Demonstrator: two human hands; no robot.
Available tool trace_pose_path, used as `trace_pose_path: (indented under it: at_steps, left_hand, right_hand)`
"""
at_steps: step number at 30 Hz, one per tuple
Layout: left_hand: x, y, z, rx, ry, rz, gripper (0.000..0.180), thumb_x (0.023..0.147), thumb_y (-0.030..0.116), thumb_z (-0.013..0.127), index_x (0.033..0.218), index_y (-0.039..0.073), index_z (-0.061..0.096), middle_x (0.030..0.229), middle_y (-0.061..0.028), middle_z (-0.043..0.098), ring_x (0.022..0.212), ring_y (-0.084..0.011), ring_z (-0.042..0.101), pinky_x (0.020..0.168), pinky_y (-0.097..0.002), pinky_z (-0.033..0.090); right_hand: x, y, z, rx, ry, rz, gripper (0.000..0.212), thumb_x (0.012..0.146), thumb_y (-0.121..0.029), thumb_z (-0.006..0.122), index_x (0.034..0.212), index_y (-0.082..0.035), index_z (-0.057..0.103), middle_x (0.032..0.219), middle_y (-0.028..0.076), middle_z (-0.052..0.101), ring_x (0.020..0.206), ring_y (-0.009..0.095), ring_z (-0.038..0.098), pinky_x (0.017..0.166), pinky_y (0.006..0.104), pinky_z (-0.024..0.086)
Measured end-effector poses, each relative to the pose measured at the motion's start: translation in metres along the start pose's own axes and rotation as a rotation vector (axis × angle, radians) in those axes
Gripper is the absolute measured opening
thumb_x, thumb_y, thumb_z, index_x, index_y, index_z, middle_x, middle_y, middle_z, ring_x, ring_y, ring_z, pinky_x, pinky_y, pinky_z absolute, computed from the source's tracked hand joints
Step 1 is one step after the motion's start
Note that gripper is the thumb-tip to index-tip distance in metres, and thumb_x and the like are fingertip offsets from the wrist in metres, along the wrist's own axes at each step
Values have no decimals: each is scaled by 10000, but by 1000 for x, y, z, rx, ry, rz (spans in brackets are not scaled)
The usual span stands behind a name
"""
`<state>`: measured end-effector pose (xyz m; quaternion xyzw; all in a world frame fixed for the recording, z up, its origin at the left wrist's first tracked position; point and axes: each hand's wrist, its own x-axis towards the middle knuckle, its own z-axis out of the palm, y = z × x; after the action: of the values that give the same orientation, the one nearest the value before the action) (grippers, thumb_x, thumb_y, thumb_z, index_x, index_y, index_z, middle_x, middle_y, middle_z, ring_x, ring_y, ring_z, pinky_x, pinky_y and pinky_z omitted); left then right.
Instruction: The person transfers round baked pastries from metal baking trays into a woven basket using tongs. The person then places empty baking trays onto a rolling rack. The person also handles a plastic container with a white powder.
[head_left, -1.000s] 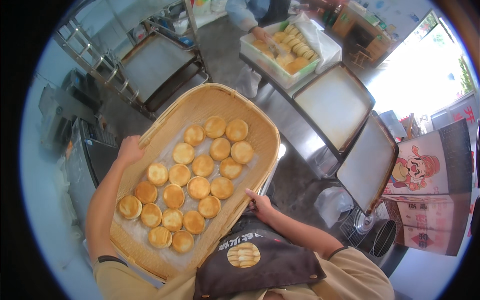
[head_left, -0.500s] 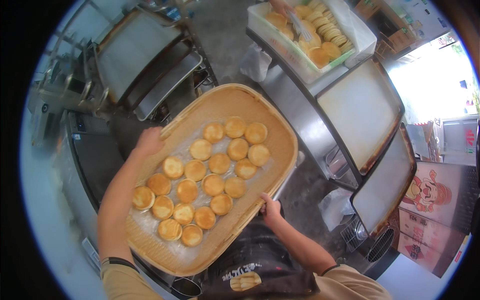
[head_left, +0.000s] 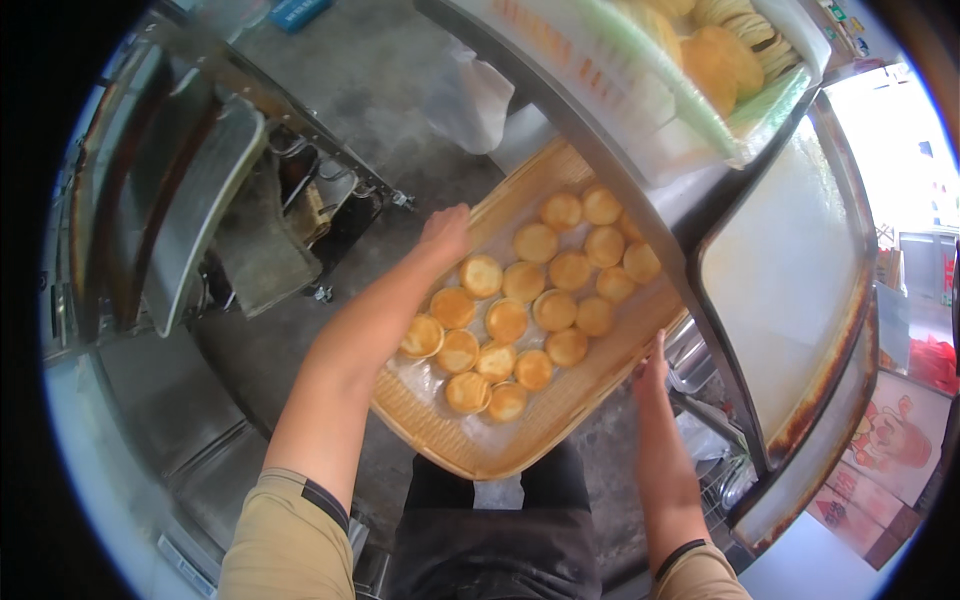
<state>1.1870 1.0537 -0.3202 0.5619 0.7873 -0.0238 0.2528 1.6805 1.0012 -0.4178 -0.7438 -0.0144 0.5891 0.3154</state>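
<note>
Gripping a woven tray (head_left: 440, 430) of golden round cakes (head_left: 507, 320) by opposite rims, left hand (head_left: 446, 232) and right hand (head_left: 652, 368) closed on it, risking spills if tilted under the steel counter (head_left: 690, 215).

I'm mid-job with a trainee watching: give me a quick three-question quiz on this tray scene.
1. True or false: both hands grip the woven bamboo tray by its rim.
2. What lies on the tray? A) round golden pastries B) raw dough strips C) nothing
3. Which end of the tray sits under the metal counter edge: far or near?

Key:
1. True: left hand on the far-left rim, right hand on the near-right rim.
2. A: round golden pastries on clear plastic film.
3. Far.
</note>
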Motion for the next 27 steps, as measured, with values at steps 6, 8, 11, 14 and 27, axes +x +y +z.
trace_pose_path:
  at_steps: [6,8,11,14,27]
  left_hand:
    - [78,15,60,-29,3,9,240,891,122,629,1091,-11,637,1127,-248,716,1078,-419,690,924,-495,563]
    - [88,9,71,-40,31,-31,250,897,164,633,1078,-8,631,1133,-250,712,1084,-424,685,923,-498,562]
    - [95,-2,79,-98,0,-66,305,876,193,675,1099,-5,613,1157,-249,701,1104,-433,668,935,-490,551]
    - [85,-30,75,-253,8,14,420,852,215,731,1186,-5,606,1186,-248,694,1148,-404,663,964,-448,542]
    - [-255,-38,194,-1844,64,-988,658,928,176,746,1490,93,412,1346,-63,610,1148,-225,650,979,-401,557]
  right_hand:
    - [84,-16,23,-8,36,-13,525,858,-635,772,794,-164,550,584,-69,412,403,77,311,393,224,267]
    - [101,-11,32,-79,85,16,510,875,-621,763,819,-158,556,575,-72,388,402,78,314,393,231,269]
    - [109,-3,32,13,-29,-6,509,886,-618,752,832,-150,559,581,-65,392,405,77,326,390,238,265]
    - [89,18,23,-279,-80,-91,464,895,-537,780,890,-101,620,606,-51,462,411,78,357,385,266,268]
    - [5,86,38,-99,61,-50,518,860,-459,827,1140,-59,657,786,2,647,460,105,481,420,276,349]
